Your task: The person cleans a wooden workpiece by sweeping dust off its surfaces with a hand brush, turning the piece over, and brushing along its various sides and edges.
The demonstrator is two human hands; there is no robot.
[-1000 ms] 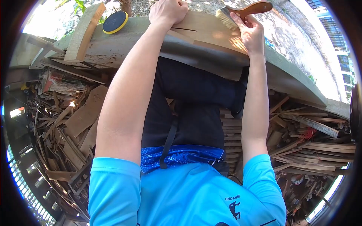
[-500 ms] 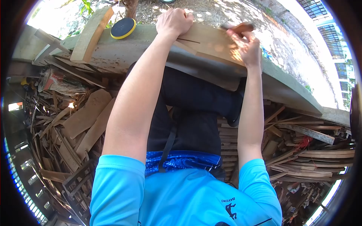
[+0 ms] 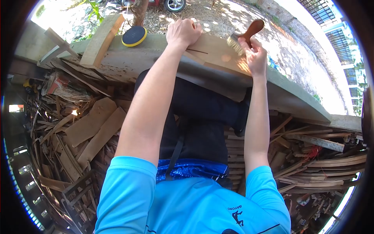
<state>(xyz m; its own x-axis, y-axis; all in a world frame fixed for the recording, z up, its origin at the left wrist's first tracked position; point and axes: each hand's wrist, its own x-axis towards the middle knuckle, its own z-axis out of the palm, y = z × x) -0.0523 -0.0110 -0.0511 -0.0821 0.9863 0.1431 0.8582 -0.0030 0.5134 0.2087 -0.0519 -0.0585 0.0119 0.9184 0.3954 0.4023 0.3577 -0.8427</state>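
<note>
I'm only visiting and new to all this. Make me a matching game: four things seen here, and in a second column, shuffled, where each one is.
Things
1. Brown-handled brush with pale bristles
2. Round black disc with a yellow rim
3. Thick pale wooden block
4. Bare left hand

Places
A. Slanting across the long grey-green ledge, farthest left of the four
B. Fingers curled, at the left end of the flat light-brown wooden board
C. Held in the right hand
D. On the ledge, between the block and the left hand

Pairs: 1-C, 2-D, 3-A, 4-B
</note>
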